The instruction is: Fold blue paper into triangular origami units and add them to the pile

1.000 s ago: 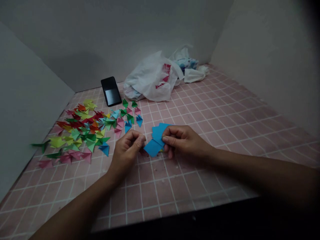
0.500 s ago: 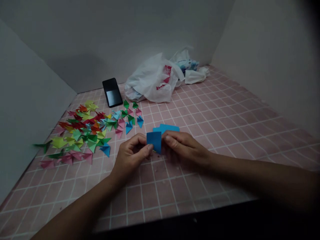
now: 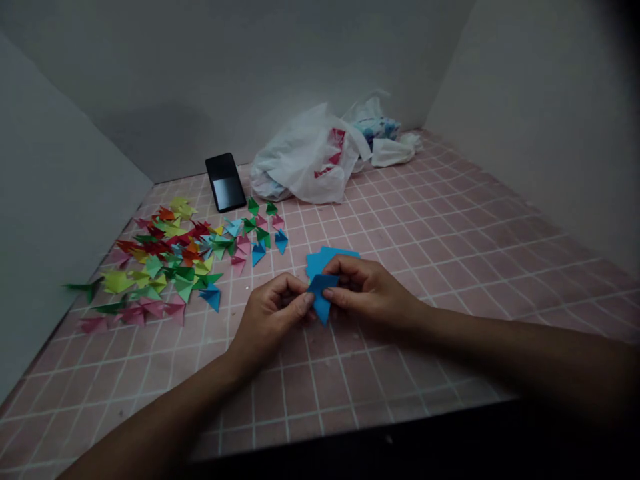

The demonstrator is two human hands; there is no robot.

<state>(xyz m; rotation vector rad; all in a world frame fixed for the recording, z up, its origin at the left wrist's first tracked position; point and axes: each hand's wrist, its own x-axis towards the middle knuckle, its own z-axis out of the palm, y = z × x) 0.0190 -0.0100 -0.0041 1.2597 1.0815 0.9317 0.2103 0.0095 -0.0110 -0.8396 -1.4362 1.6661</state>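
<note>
A small sheet of blue paper (image 3: 322,305) is held up between my two hands, tilted, with a corner pointing down. My left hand (image 3: 277,303) pinches its left edge between thumb and fingers. On the other side, my right hand (image 3: 367,290) grips the sheet, its thumb on the front face. Whether the paper carries a fold is hard to make out. Just behind the hands, more blue paper squares (image 3: 333,254) lie overlapping on the pink checked tablecloth (image 3: 425,240), partly hidden by my right hand.
Many small folded paper pieces (image 3: 175,253) in several colours spread over the left side. A black phone (image 3: 226,183) leans near the back wall. White plastic bags (image 3: 305,157) lie at the back, beside a blue-patterned packet (image 3: 377,128). Walls enclose the left, back and right.
The blue sheet has turned from upright to tilted and moved slightly right and down. My right hand's thumb now lies on its face; before, that hand was at its right edge.
</note>
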